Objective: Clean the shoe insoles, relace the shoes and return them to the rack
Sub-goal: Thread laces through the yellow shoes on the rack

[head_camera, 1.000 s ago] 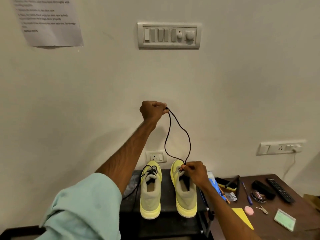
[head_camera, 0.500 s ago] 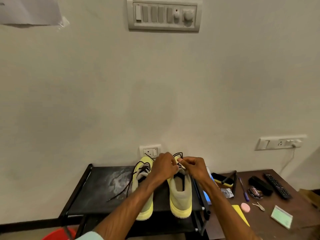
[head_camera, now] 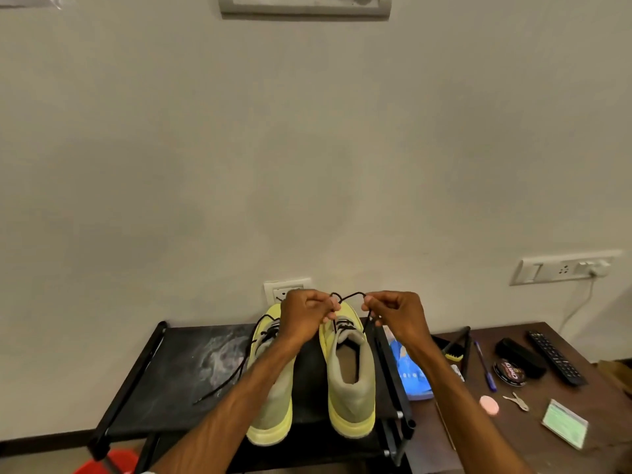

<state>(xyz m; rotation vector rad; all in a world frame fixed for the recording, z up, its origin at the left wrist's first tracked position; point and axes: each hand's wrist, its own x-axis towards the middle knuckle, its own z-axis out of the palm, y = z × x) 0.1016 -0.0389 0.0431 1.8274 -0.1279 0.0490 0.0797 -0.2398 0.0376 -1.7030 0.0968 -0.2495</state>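
Head view: left hand (head_camera: 302, 316) and right hand (head_camera: 393, 311) each pinch the black lace (head_camera: 349, 295) above the right yellow sneaker (head_camera: 349, 381), which stands beside its mate (head_camera: 273, 405) on the black rack (head_camera: 191, 364).

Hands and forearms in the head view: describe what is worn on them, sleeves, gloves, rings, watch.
The left hand and right hand are bare: no gloves, no ring visible. Neither wrist carries a watch or band. The left forearm and right forearm are uncovered down to the frame's bottom edge, where a pale sliver by the left one may be a sleeve.
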